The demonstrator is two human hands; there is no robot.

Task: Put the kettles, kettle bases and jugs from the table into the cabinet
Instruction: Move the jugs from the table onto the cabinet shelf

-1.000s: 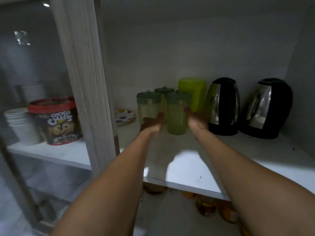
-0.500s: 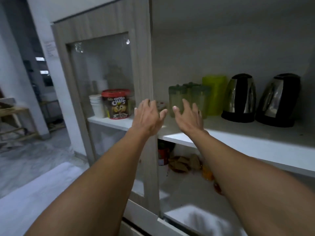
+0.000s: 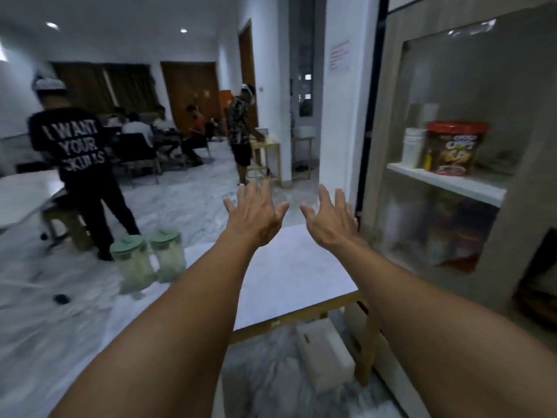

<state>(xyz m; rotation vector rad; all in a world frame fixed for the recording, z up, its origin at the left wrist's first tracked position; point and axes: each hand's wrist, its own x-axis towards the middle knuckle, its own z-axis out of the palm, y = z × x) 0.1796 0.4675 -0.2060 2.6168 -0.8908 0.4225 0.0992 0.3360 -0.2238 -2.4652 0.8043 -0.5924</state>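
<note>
Two pale green jugs with green lids stand side by side at the table's left end, one [image 3: 134, 263] nearer me and the other [image 3: 168, 255] just right of it. The white table [image 3: 289, 273] runs under my arms. My left hand [image 3: 254, 214] and my right hand [image 3: 328, 220] are both held out above the table, fingers spread, holding nothing. The jugs are well to the left of my left hand. The cabinet [image 3: 446, 182] stands at the right; its open compartment with the kettles is out of view.
Behind the cabinet's glass door sit a chocolate cereal tub [image 3: 453, 147] and stacked white cups [image 3: 413, 147]. A person in a black shirt [image 3: 75, 164] stands at left, another person [image 3: 241, 131] farther back. A white box [image 3: 324, 354] lies on the floor under the table.
My hands let go of the jugs on the cabinet shelf and drew back open. My view swung left from the cabinet to the table and the room.
</note>
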